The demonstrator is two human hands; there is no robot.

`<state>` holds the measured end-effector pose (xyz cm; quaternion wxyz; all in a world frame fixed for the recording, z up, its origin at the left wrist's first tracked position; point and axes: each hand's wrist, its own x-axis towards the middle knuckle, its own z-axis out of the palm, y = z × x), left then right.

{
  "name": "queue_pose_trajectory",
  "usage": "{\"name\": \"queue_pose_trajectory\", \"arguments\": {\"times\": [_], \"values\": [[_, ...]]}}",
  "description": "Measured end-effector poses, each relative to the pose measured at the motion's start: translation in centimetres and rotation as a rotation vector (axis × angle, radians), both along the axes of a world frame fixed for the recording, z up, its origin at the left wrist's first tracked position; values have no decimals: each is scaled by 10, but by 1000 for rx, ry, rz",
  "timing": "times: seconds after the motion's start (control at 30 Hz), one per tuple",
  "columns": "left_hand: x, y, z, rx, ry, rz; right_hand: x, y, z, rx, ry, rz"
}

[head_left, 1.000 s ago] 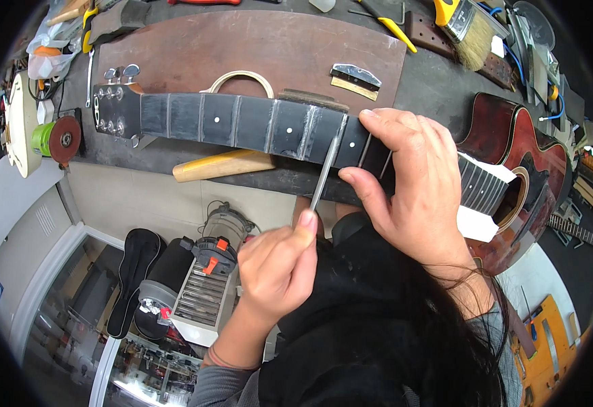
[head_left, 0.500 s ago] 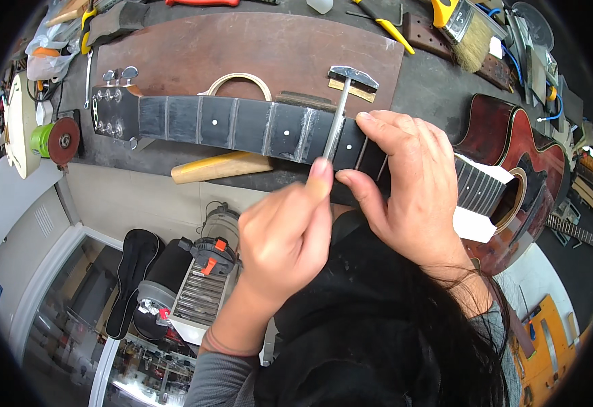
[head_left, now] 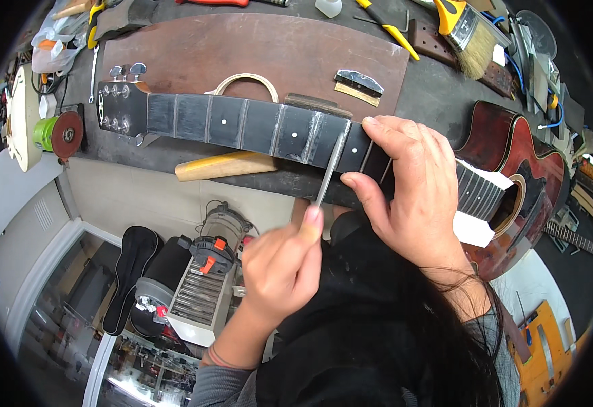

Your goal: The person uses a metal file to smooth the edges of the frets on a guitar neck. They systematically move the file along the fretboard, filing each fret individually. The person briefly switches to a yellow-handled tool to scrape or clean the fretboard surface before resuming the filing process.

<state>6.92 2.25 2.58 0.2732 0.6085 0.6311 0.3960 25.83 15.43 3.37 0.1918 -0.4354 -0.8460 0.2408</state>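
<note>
My left hand (head_left: 279, 264) is closed around the end of a slim metal file (head_left: 329, 169), forefinger stretched along it. The file's far part lies across the dark fretboard of a guitar neck (head_left: 259, 129), along a fret dusted with pale filings. Its handle end is hidden in my fist. Just right of the file, my right hand (head_left: 415, 183) spans the neck, thumb at the near edge and fingers at the far edge, gripping it. The headstock (head_left: 115, 108) with its tuners points left.
Beyond the neck stands a fret levelling block or similar short metal-and-wood piece (head_left: 358, 87) on a brown board (head_left: 256, 47). A red guitar body (head_left: 537, 176) lies right. A wooden handle (head_left: 225, 166) sits at the bench's near edge. A brush (head_left: 471, 47) lies far right.
My left hand has drawn the file back toward me, so its tip has come from beyond the neck onto the fretboard. My right hand keeps its place on the neck.
</note>
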Motion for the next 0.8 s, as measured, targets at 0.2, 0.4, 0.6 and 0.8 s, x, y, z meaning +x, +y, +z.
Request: {"name": "queue_pose_trajectory", "arguments": {"times": [0.2,0.4,0.6,0.8], "values": [[2,48,-4,40,23,-19,-1,1,-2,24,7,12],[-2,-8,-2,26,36,10,-1,1,3,5,-13,10],[3,43,-5,38,12,-20,-1,-1,-2,45,-45,5],[-3,2,-6,57,29,-20,-4,-1,0,85,-38,-1]]}}
